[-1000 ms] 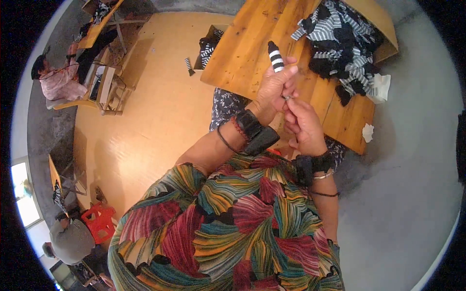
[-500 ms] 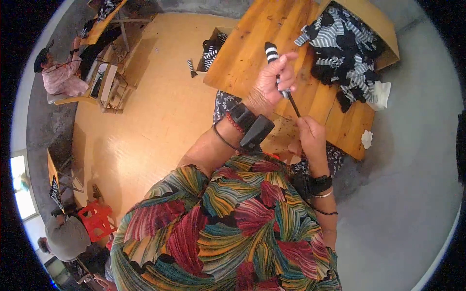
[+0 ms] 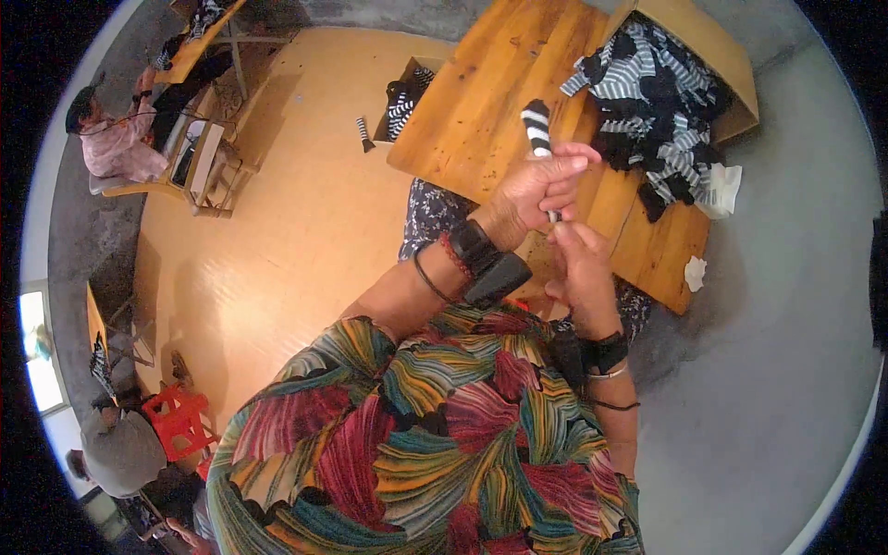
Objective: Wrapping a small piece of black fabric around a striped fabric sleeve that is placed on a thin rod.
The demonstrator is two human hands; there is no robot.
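Observation:
A narrow, sock-like knit piece with black and white stripes sticks up from my left hand. That hand's fingers are curled round its lower part, with the index finger extended. Just below, my right hand is closed in a pinch close under the left hand. The thin dark rod seen between the hands earlier is now mostly hidden by the fingers. Both hands are above the near edge of the wooden table.
A tipped cardboard box spills a heap of striped knit pieces onto the table. White scraps lie near its right edge. A second box stands on the floor beyond the left side. Other people sit at the left, near a red stool.
My left hand has slid down and right along the rod with the knit piece, closing the gap to my right hand. The exposed dark length between them is gone from sight.

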